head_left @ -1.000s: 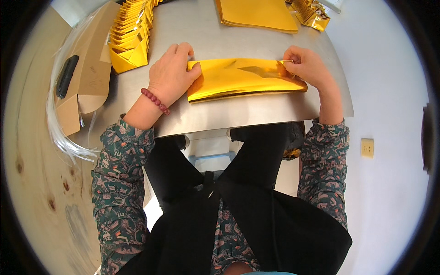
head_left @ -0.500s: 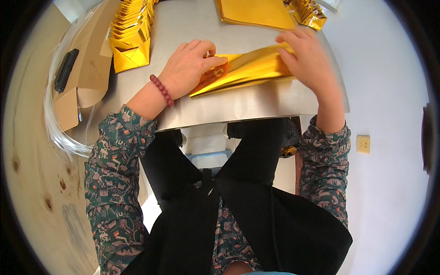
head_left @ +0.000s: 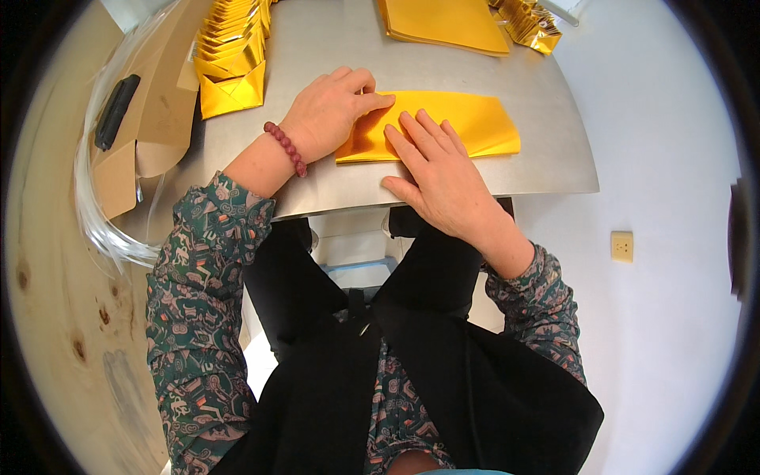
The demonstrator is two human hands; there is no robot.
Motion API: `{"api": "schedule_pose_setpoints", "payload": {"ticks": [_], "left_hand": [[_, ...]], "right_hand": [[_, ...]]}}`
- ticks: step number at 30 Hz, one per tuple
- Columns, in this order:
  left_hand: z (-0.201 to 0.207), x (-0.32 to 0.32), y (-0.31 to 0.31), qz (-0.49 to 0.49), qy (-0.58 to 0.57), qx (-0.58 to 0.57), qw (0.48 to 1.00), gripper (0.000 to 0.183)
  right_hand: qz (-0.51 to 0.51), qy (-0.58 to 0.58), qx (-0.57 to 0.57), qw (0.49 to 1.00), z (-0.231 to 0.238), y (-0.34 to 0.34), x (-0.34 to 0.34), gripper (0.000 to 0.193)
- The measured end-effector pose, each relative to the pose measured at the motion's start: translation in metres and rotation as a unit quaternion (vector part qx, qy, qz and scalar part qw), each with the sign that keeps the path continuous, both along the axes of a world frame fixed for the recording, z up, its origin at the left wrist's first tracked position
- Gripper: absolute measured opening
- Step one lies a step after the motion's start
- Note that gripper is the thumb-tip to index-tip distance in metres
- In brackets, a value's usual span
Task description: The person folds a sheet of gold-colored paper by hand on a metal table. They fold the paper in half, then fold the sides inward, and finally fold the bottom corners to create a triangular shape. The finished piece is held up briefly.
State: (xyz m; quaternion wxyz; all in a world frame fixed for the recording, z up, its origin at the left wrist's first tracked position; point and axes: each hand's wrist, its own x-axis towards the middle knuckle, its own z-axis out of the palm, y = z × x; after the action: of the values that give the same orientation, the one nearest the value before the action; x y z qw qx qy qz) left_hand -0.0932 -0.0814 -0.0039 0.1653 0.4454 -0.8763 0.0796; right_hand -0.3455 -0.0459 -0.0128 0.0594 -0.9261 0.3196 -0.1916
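A folded strip of shiny gold foil paper (head_left: pixel 487 123) lies lengthwise near the front edge of the metal table. My left hand (head_left: pixel 326 112) is at its left end with fingers curled; the thumb and forefinger grip the paper there, and the other fingertips are partly hidden. Flat across the strip's middle rests my right hand (head_left: pixel 445 178), its fingers spread and its thumb off the paper's near edge. Nothing is held in that right hand.
Folded gold foil pieces (head_left: pixel 232 87) stand in a row at the far left. A stack of flat gold sheets (head_left: pixel 443 24) lies at the back, beside more folded pieces (head_left: pixel 532 28). To the left is an opened cardboard box (head_left: pixel 162 111) with a black object (head_left: pixel 117 111) on it.
My right hand has come down and left from the paper's far right corner onto its middle. The raised, bent paper now lies flatter as a folded strip. My left hand stays at the left end.
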Motion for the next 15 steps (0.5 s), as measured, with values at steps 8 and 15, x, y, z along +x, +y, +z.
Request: {"api": "schedule_pose_setpoints", "payload": {"ticks": [8,15], "left_hand": [[0.009,-0.003,0.008,0.044,-0.014,0.076,0.996,0.043],[0.007,0.003,0.012,0.039,-0.033,0.079,0.996,0.067]], "right_hand": [[0.008,0.014,-0.028,0.999,-0.012,0.005,-0.001,0.072],[-0.019,0.007,-0.029,0.999,-0.022,0.021,-0.014,0.077]]}}
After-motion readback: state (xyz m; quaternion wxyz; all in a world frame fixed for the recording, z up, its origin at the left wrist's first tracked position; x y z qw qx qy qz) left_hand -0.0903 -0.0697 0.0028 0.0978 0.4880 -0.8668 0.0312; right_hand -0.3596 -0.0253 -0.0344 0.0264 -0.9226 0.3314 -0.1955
